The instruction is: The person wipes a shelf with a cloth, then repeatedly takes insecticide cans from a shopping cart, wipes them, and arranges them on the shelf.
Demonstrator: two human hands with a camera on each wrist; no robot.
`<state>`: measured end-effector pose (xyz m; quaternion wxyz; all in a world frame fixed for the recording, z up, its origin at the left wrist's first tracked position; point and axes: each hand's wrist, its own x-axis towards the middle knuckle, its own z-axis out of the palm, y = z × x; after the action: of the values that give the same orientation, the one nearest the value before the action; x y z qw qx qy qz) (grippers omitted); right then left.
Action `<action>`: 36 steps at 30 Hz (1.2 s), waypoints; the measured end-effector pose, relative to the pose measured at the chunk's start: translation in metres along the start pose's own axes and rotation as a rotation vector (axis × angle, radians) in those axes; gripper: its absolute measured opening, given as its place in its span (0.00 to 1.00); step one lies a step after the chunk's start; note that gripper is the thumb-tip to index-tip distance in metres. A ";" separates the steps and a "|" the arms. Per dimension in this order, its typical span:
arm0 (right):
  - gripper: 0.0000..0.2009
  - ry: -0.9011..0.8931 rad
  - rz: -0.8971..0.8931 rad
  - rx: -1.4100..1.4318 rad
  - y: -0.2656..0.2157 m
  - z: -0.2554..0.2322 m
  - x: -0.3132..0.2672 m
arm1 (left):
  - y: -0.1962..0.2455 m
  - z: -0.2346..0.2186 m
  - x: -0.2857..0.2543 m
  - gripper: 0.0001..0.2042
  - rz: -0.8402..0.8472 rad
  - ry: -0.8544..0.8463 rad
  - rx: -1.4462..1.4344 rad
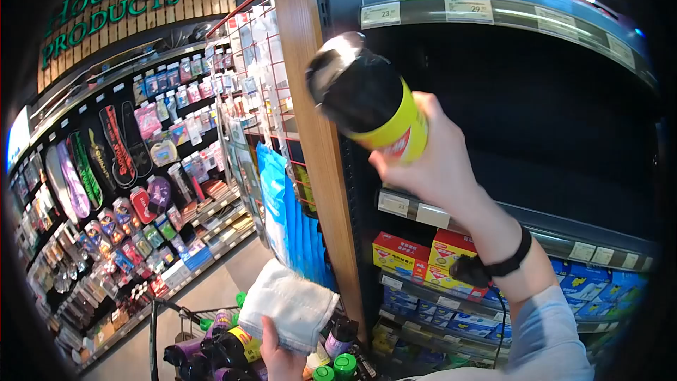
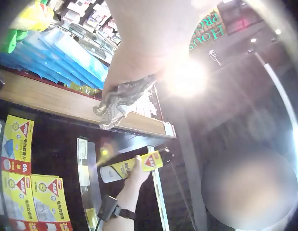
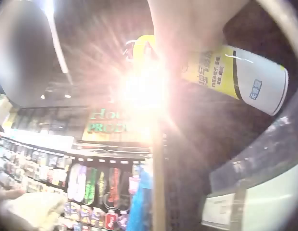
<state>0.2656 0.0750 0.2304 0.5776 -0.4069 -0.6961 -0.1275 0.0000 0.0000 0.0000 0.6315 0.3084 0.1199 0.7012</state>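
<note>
My right hand (image 1: 441, 162) grips a yellow, black and white spray can (image 1: 384, 109), tilted, raised in front of the dark shelf. The right wrist view shows the can's white end (image 3: 262, 82) pointing right, and the left wrist view shows the hand (image 2: 135, 174) wrapped round the can's middle (image 2: 122, 169). Low in the head view, my left hand (image 1: 282, 360) holds a folded white cloth (image 1: 289, 307), thumb on top, above a cart with cans. Grey folds of the cloth (image 2: 125, 98) hang from that hand in the left wrist view.
A black cart (image 1: 154, 324) holds several cans with black or green caps. A wooden post (image 1: 317, 134) stands between the dark shelf and a rack with blue packages (image 1: 282, 204). Red and yellow boxes (image 1: 402, 257) fill a lower shelf. Hanging goods cover the left wall.
</note>
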 end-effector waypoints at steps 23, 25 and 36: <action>0.37 -0.668 0.504 0.530 0.029 -0.003 -0.257 | -0.039 0.116 -0.027 0.32 0.554 -0.377 1.779; 0.38 -0.622 0.469 0.539 0.033 -0.008 -0.267 | -0.042 0.118 -0.024 0.32 0.508 -0.392 1.723; 0.36 -0.587 0.477 0.534 0.047 -0.041 -0.283 | -0.070 0.117 -0.034 0.20 0.666 -0.488 1.553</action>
<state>0.3283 -0.0399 -0.0283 0.4538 -0.4117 -0.7256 0.3131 0.1252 -0.0467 0.0428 0.0139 0.8109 0.3286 0.4839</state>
